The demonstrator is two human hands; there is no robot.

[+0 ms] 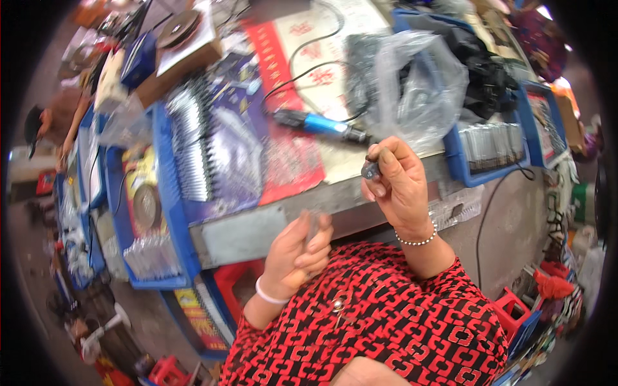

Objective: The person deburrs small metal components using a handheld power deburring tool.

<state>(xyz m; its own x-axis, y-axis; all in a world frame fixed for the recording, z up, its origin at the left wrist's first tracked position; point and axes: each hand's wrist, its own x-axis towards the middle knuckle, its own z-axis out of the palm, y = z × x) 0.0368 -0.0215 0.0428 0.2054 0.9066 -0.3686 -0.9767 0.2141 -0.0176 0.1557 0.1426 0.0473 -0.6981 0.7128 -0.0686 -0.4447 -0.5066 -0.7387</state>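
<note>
My right hand (400, 183), with a beaded bracelet at the wrist, pinches a small dark roundish piece (371, 170) between thumb and fingers, just past the bench's near edge. It is too small to name exactly. My left hand (299, 254) is lower and to the left, in front of the bench. Its fingers are curled together, and motion blur hides whatever may be between them. Beyond my right hand, a blue and black corded power tool, like an electric screwdriver (322, 123), lies on the bench with its tip toward that hand.
Shiny metal pieces (191, 141) stand in a row on a purple sheet at left. Blue trays (183, 248) flank the bench; one at right holds clear-wrapped items (492, 147). A clear plastic bag (418, 83) sits at the back. Another person (61, 122) is at far left.
</note>
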